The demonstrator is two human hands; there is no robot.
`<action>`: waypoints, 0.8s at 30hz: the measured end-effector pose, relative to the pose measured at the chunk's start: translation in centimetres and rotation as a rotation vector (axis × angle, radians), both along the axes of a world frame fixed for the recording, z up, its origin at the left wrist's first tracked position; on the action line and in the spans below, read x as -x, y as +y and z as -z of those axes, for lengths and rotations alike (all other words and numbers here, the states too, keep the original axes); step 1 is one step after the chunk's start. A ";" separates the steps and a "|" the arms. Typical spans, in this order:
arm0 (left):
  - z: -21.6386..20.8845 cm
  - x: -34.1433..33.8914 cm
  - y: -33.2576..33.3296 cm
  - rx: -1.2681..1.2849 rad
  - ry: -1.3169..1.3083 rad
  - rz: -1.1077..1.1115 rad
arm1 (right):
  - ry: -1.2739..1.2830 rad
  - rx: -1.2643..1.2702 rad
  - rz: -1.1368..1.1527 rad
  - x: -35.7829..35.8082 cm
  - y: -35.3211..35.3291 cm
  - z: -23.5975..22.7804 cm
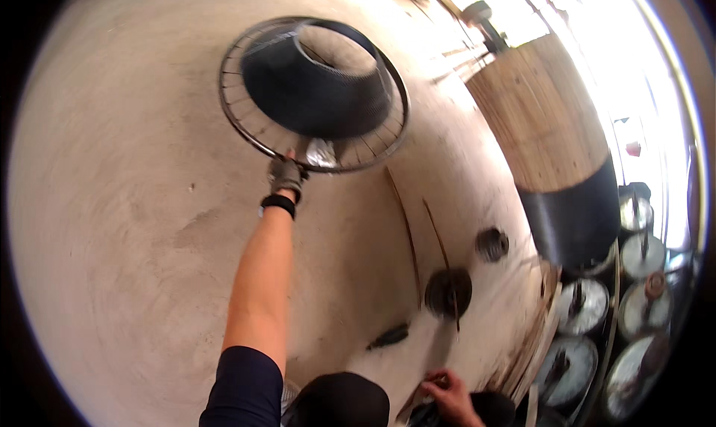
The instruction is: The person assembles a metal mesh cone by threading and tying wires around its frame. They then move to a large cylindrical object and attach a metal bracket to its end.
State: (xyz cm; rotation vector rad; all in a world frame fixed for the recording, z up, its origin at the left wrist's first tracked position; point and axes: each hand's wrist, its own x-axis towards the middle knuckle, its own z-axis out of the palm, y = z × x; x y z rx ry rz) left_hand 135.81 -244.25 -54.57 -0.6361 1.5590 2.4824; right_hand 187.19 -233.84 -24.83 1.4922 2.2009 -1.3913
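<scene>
A spoked metal hoop (259, 145), like a large wheel rim, stands out at the upper middle of the view. On it sits a dark, cone-shaped roll of ribbed strip (313, 99) with an open centre. My left hand (286, 176), in a grey glove with a black wristband, reaches far forward and grips the near edge of the hoop. Beside that hand a crumpled silvery piece (321, 153) shows against the hoop. Low in the view, near my knees, my right hand (450, 396) is bare with fingers curled together; what they hold, if anything, is hidden.
Two thin rods (406, 237) lie on the floor, one reaching over a dark round coil (448, 293). Nearby are a smaller coil (492, 244) and a dark, blurred object (388, 336). On the right stand a wooden drum (541, 114) and several metal-topped cylinders (583, 308) behind boards.
</scene>
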 end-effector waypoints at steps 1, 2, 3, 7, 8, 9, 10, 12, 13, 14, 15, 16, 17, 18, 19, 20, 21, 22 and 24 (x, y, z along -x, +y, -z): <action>-0.4 0.7 -0.4 0.005 -0.011 0.014 | -0.030 -0.062 -0.080 -0.3 2.2 -0.5; -0.7 0.4 -1.3 0.015 -0.018 0.040 | 0.036 -0.292 -0.408 -1.4 4.0 -0.9; -1.7 -0.6 -2.7 0.113 -0.078 0.126 | 0.076 -0.336 -0.450 -0.9 4.7 -2.2; -5.1 -7.3 -8.1 0.222 0.108 0.263 | -0.101 -0.338 -0.718 4.3 11.3 -5.7; -5.4 -10.1 -8.2 0.138 0.214 0.342 | -0.153 -0.493 -0.808 4.5 14.6 -5.1; -6.6 -13.8 -7.6 0.151 0.182 0.409 | -0.241 -0.572 -0.830 4.9 17.4 -4.6; -7.4 -17.6 -7.5 0.168 0.155 0.470 | -0.183 -0.632 -0.815 5.4 19.7 -3.7; -4.2 -23.4 -13.8 0.196 0.160 0.516 | -0.071 -0.588 -0.712 9.3 24.8 2.4; -4.0 -27.3 -15.9 0.266 0.073 0.509 | -0.017 -0.630 -0.675 10.6 27.0 5.3; -4.7 -31.0 -18.3 0.319 0.000 0.490 | -0.063 -0.834 -0.727 11.4 28.9 8.9; -5.6 -34.5 -21.1 0.330 -0.027 0.453 | -0.095 -1.044 -0.777 12.4 30.6 12.1; -6.3 -38.2 -23.8 0.471 -0.109 0.391 | -0.101 -1.254 -0.820 14.3 31.8 14.8; -6.6 -41.9 -26.9 0.523 -0.179 0.305 | -0.258 -1.151 -0.807 16.3 32.6 16.7; -6.0 -46.0 -30.4 0.590 -0.211 0.206 | -0.406 -1.039 -0.797 18.5 33.2 18.4; -6.8 -49.1 -32.8 0.760 -0.318 0.173 | -0.570 -0.913 -0.792 20.0 32.7 20.3; -7.6 -52.4 -34.7 0.736 -0.375 0.083 | -0.441 -0.887 -0.748 21.4 31.2 21.6; -8.4 -55.5 -35.9 0.701 -0.381 -0.031 | -0.322 -0.862 -0.697 22.4 30.2 22.4; -9.4 -57.4 -35.6 0.726 -0.519 -0.122 | -0.273 -0.826 -0.664 22.5 29.0 22.3; -8.8 -63.6 -39.8 0.564 -0.598 -0.113 | -0.175 -0.712 -0.656 24.3 22.7 21.0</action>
